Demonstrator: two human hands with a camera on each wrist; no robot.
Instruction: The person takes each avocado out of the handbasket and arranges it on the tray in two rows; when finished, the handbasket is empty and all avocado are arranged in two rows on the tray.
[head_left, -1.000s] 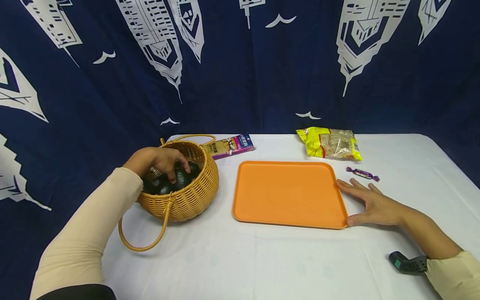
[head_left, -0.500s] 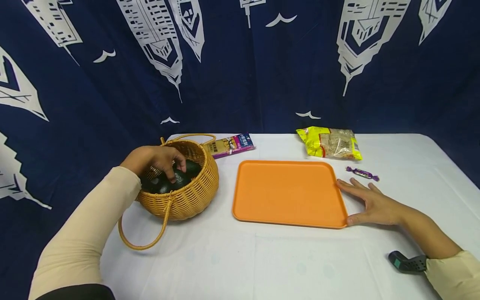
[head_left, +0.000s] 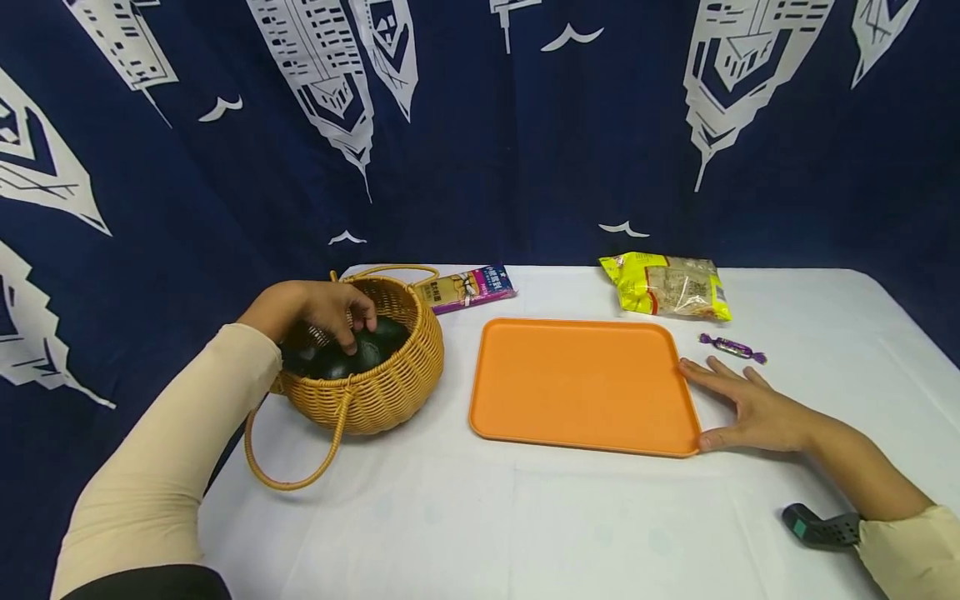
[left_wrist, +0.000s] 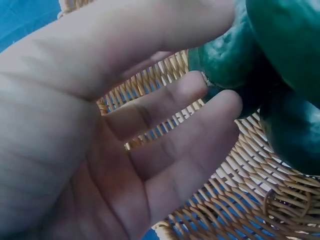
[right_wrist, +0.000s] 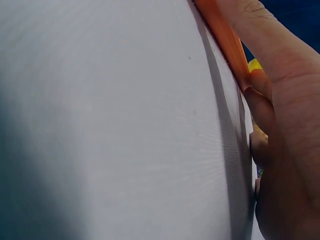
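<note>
In the head view, my left hand (head_left: 318,312) reaches down into a round wicker basket (head_left: 408,383). Its thumb and fingers curl about a dark green, bumpy-skinned avocado (head_left: 369,352) among several in there. Close up in the left wrist view, the thumb lies against a green avocado (left_wrist: 230,60) and bent fingertips touch its lower side; some fingers are hidden behind the thumb. My right hand (head_left: 757,412) rests on the table with fingers spread, its thumb and a fingertip touching the right edge of an orange tray (head_left: 585,387).
Behind the basket lies a purple and gold noodle packet (head_left: 468,287). A yellow bag (head_left: 667,286) lies at the back right, and a purple wrapped candy (head_left: 732,347) near the right hand. One basket handle (head_left: 300,482) hangs over the front. A patterned navy curtain (head_left: 465,150) closes the back.
My left hand has risen slightly inside the basket, and the avocados under it have shifted a little. The right hand stays at the tray's edge. The head view has moved slightly.
</note>
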